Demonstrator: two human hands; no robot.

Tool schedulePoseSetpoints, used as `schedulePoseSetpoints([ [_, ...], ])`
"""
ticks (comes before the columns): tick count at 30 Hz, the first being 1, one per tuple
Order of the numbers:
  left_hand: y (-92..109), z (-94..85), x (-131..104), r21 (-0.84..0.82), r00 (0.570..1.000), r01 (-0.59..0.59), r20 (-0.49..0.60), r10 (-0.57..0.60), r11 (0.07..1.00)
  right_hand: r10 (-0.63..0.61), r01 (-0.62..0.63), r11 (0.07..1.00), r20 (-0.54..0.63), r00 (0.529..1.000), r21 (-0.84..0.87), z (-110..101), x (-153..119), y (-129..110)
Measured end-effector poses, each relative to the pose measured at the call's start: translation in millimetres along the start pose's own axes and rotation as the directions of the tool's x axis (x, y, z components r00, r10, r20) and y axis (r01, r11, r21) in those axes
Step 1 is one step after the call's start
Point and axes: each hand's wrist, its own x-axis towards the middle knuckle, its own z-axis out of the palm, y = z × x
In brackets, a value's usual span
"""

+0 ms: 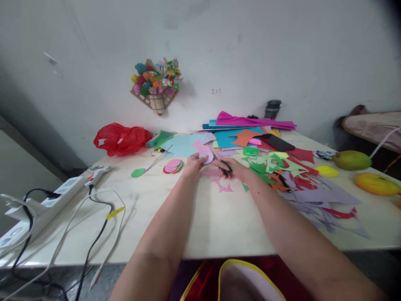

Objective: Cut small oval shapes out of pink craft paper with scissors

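My left hand (195, 164) is closed on a piece of pink paper (199, 146) with a pale lilac circle (206, 156) lying against it. In my right hand (234, 167) is a pair of scissors (224, 167), its black handles around my fingers and its blades pointing at the paper's right edge. Pink offcuts (223, 185) lie on the table just below my hands. Left of my left hand is a small stack of paper circles (173, 166), pink on top with red and green under it. Farther left lies a green circle (138, 172) beside thin dark sticks.
Coloured scraps (300, 184) spread across the right side, near two mangoes (351, 160). Behind are coloured sheets (238, 138), a black phone (277, 142) and a red plastic bag (120, 139). A power strip (70, 184) with cables occupies the left edge. Paper flowers (156, 81) hang on the wall.
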Motion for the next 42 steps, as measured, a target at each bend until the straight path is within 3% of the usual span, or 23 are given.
schedulePoseSetpoints([
  [10,-0.7,-1.0,0.1,0.005,1.0,-0.005,0.002,0.005,1.0,-0.026,0.026,1.0,0.014,1.0,0.014,-1.9,4.5,8.2],
  [27,-1.6,-4.6,0.7,0.034,1.0,-0.018,0.013,0.017,0.999,-0.001,0.001,1.0,0.009,1.0,0.009,-0.4,2.4,1.5],
  [42,7.7,-0.4,-4.1,0.008,0.999,0.012,0.038,-0.012,1.0,-0.008,0.007,1.0,0.02,1.0,0.017,-3.7,7.0,8.1],
])
